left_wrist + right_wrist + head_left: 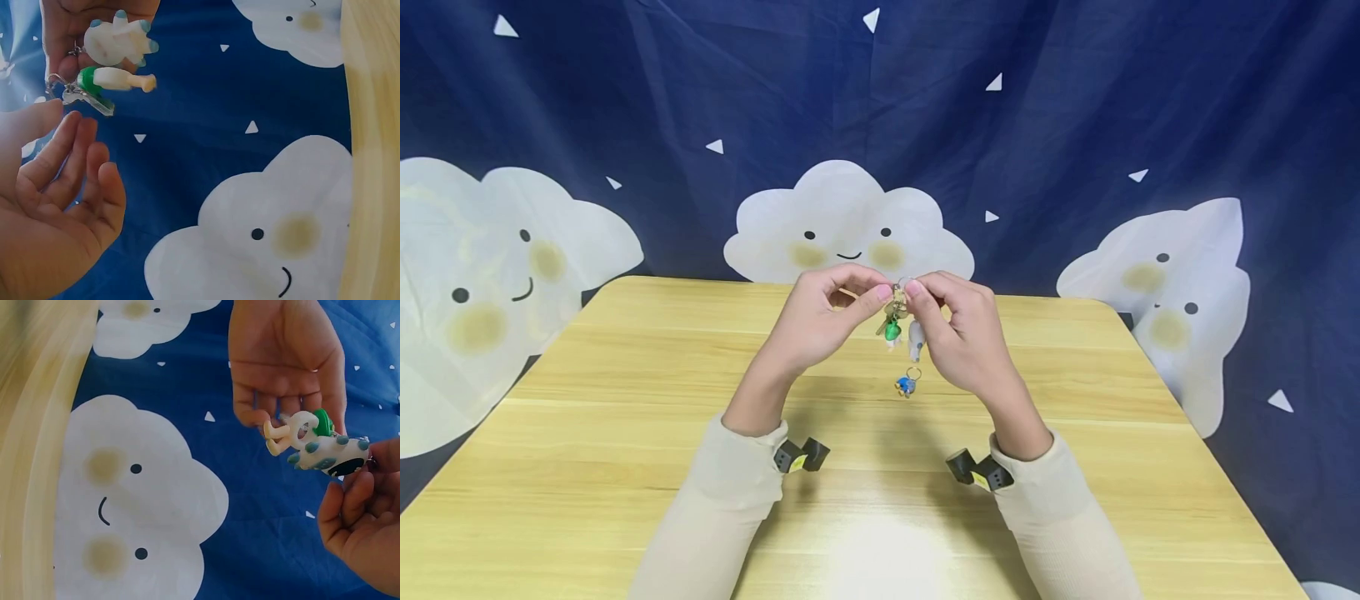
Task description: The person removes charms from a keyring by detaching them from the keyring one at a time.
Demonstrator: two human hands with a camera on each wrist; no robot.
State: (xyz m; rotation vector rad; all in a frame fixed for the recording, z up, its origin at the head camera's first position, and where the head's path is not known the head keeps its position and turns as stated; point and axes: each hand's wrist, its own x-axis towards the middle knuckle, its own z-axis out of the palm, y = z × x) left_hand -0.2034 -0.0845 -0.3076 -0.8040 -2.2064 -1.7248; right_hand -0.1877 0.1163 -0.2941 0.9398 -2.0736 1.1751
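Above the table, my left hand (812, 325) pinches a metal key ring (56, 80) between thumb and forefinger, its other fingers curved loosely. From that ring hang keys (94, 103) and a green-and-white figure charm (892, 332). My right hand (966, 333) pinches at the same bunch from the other side, with a white charm (916, 340) that has blue-grey knobs (342, 440) hanging under its fingertips. Whether this charm is joined to the key ring, I cannot tell. Below the hands, a small blue figure keychain (906, 386) with its own ring lies on the table.
The light wooden table (625, 433) reaches back to a dark blue curtain (925, 83) printed with smiling clouds. A black wrist camera (801, 456) sits at the left cuff, another wrist camera (979, 471) at the right.
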